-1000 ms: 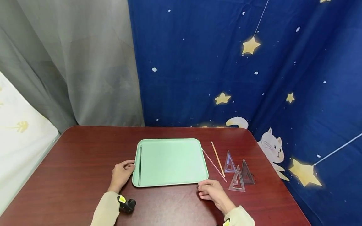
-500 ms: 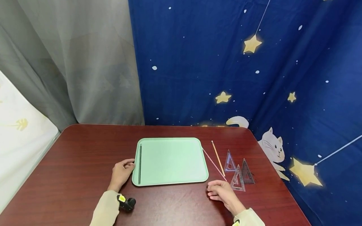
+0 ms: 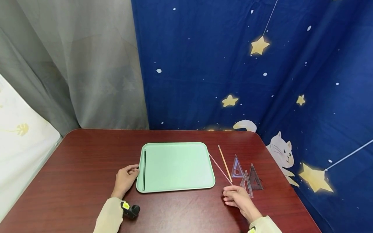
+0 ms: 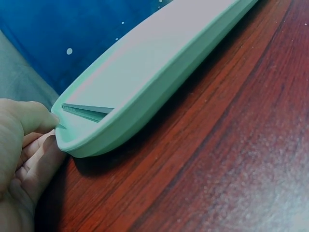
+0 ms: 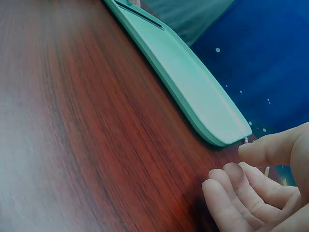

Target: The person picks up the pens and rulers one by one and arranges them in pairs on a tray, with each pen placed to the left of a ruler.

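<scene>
Right hand (image 5: pixel 260 188) curled — beside green tray (image 5: pixel 193 87).

Tray (image 3: pixel 175 166): centre of table (image 3: pixel 73 168).
Ruler (image 3: pixel 144 169): in tray, along its left wall.
Left hand (image 3: pixel 125 179): at tray's left rim.
Two pencils (image 3: pixel 222 165): right of tray.
Set squares (image 3: pixel 246 176): right of pencils.
Right hand (image 3: pixel 237 198): just before set squares.
</scene>
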Available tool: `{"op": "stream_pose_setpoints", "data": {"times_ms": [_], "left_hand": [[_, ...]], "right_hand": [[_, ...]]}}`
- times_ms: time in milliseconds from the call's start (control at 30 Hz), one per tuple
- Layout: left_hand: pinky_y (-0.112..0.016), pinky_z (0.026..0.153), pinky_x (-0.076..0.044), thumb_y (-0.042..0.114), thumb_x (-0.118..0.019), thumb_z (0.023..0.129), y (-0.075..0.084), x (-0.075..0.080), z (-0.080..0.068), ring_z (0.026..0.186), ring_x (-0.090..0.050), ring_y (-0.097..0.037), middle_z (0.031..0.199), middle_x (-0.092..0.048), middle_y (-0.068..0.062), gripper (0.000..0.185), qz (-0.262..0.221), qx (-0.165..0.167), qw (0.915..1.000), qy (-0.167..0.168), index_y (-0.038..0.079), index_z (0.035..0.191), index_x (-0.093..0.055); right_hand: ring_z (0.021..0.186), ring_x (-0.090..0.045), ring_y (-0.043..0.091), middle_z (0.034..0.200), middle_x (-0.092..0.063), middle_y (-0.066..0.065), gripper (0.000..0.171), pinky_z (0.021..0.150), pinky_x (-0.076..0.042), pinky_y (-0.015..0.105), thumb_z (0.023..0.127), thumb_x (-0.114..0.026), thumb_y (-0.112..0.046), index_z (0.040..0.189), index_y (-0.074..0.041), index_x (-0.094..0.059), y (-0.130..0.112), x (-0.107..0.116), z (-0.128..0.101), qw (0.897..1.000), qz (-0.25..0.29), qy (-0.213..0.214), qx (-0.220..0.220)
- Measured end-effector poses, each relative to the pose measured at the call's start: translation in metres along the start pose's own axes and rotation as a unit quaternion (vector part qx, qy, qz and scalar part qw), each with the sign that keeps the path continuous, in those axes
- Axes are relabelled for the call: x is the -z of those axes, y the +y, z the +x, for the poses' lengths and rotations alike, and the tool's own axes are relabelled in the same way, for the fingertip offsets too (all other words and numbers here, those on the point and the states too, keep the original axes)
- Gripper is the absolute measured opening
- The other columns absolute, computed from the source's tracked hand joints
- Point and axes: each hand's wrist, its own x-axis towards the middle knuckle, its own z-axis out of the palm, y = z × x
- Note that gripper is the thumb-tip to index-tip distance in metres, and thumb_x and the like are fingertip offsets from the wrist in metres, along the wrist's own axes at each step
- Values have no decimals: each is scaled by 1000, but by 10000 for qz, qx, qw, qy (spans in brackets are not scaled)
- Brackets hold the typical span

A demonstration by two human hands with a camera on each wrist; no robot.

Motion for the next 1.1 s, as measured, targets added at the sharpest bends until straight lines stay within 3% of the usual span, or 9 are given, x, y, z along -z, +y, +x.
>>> {"op": "stream_pose_setpoints", "data": {"times_ms": [467,800,1100], "left_hand": [[-23,71,-42,19,-60,89,0,0,-1,67,-54,-5,74,-67,0,29,39,-7,10000,32,6,114,-69],[-22,69,-41,19,-60,89,1,0,-1,66,-53,-6,71,-65,1,29,49,6,10000,35,6,113,-70],[-22,69,-40,19,-59,89,2,0,-1,65,-51,-6,68,-62,3,29,38,61,10000,50,6,113,-70]], "right_hand": [[61,-56,12,73,-64,0,27,54,-51,25,82,-63,-1,105,12,-58,-1,28,2,9923,-412,1159,-134],[64,-56,14,71,-63,0,23,55,-51,27,82,-65,-4,100,8,-60,-5,47,3,9884,-687,1316,-327],[62,-52,12,66,-56,-2,33,54,-48,27,80,-68,-12,103,9,-58,-1,60,5,9788,-1236,1575,-432]]}}
